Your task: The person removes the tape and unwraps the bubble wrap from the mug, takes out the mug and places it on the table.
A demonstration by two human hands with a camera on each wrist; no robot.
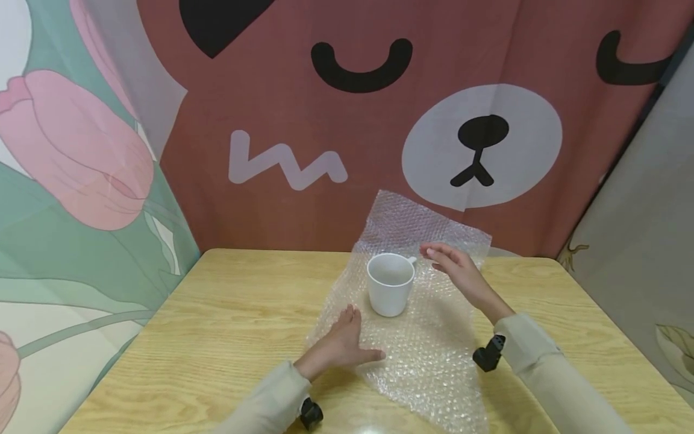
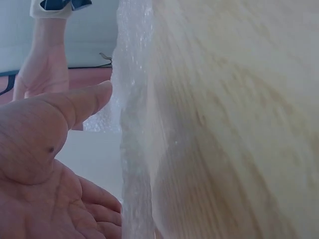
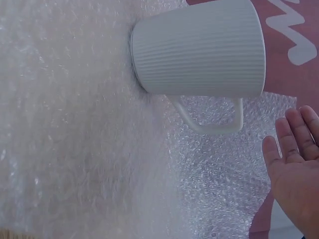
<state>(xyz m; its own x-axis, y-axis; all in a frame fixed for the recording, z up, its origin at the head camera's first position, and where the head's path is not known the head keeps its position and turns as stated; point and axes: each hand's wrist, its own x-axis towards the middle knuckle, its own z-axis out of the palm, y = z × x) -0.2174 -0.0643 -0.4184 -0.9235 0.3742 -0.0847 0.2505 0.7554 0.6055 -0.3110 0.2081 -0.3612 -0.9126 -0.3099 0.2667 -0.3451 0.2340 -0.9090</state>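
A white ribbed mug [image 1: 390,289] stands upright on a sheet of bubble wrap [image 1: 423,367]. In the right wrist view the mug [image 3: 199,52] shows its angular handle [image 3: 214,127], which points toward the back right. My left hand [image 1: 344,343] is at the sheet's left edge, in front of the mug, thumb spread from the straight fingers. Beyond the handle, my right hand [image 1: 455,268] hovers over the wrap with its fingers extended and the palm toward the mug. Both hands hold nothing. In the left wrist view the left palm [image 2: 45,209] faces the mug's side.
The wrap lies on a wooden table [image 1: 217,325], and its far end rises against a brown curtain [image 1: 303,217] with a bear face. Patterned cloth hangs at both sides. Small black cameras [image 1: 490,354] sit at both wrists.
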